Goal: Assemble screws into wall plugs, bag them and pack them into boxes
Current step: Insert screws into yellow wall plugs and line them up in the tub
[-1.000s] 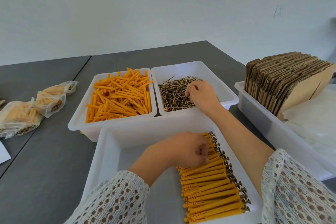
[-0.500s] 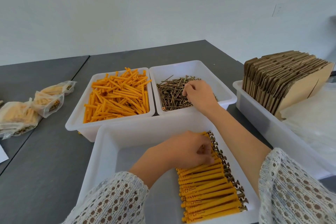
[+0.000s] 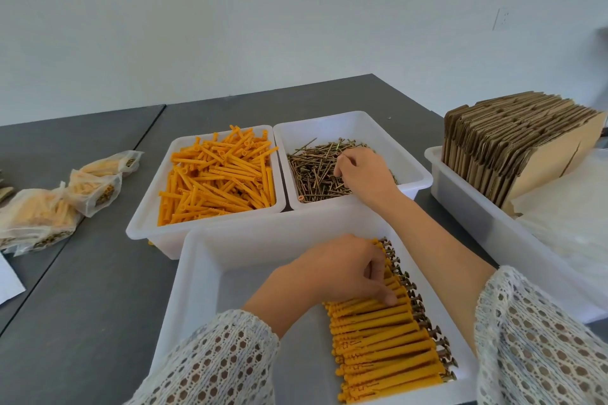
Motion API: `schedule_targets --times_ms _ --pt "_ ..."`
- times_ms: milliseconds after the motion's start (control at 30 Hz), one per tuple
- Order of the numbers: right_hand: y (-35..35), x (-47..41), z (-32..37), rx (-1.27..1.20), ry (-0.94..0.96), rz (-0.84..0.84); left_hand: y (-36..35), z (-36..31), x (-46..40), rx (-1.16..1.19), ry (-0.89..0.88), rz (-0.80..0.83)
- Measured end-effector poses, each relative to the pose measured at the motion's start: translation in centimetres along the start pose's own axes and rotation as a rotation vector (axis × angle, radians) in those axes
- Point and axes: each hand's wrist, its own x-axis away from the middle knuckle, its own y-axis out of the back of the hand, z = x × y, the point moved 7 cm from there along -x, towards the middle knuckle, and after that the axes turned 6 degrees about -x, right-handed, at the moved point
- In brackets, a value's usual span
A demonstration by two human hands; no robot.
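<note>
Orange row, nearest bin: a neat line of orange plastic wall plugs with brown screws already seated (image 3: 388, 348) fills the right side of the near white plastic bin (image 3: 204, 273); the bin's left half is bare, so I judge assembly well begun but far from finished.
Left hand: the left hand (image 3: 342, 270) lies on the far end of that row, fingers curled over the top pieces; whether it pinches one or only presses them level I cannot tell.
Right hand: the right hand (image 3: 362, 171) reaches into the white bin of loose brown metal screws (image 3: 316, 174), fingertips closing among them, seemingly picking one out.
Loose stock: the white bin of loose orange plastic plugs (image 3: 217, 177) beside it is heaped, so much fitting is left.
Bagged so far: a few clear plastic bags of finished sets (image 3: 59, 204) lie on the grey worktop (image 3: 98, 289) at left.
Boxing: flat brown cardboard boxes (image 3: 513, 141) stand folded in a white tray at right; none erected, packing seemingly not started.
</note>
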Motion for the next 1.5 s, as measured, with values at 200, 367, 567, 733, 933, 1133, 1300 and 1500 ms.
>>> schedule_targets --times_ms 200,367,567,733,933,1133,1300,1500 --pt "-0.1 -0.6 -0.9 0.029 -0.021 -0.039 10.6 3.1 4.0 0.113 0.003 -0.864" --pt "-2.1 -0.3 -1.7 0.429 -0.067 0.246 12.1 10.5 7.5 -0.332 0.514 -0.989" --pt "-3.6 -0.1 -2.4 0.659 -0.195 0.505 8.5 16.4 6.0 -0.225 0.764 -0.308" --pt "-3.8 0.4 -1.9 0.618 -0.231 0.607 8.3 17.1 5.4 -0.149 0.737 -0.224" --pt "-3.5 0.5 -1.6 0.632 -0.159 0.536 8.4 17.1 5.4 -0.123 0.774 -0.249" --pt "-3.1 0.5 -1.3 0.638 -0.144 0.485 8.5 16.9 5.7 -0.169 0.766 -0.295" --pt "-2.8 0.4 -1.3 0.607 -0.153 0.424 8.7 16.4 6.1 -0.157 0.777 -0.415" --pt "-1.3 1.2 0.5 0.434 0.043 0.058 9.4 14.0 9.1 -0.217 0.824 -0.973"
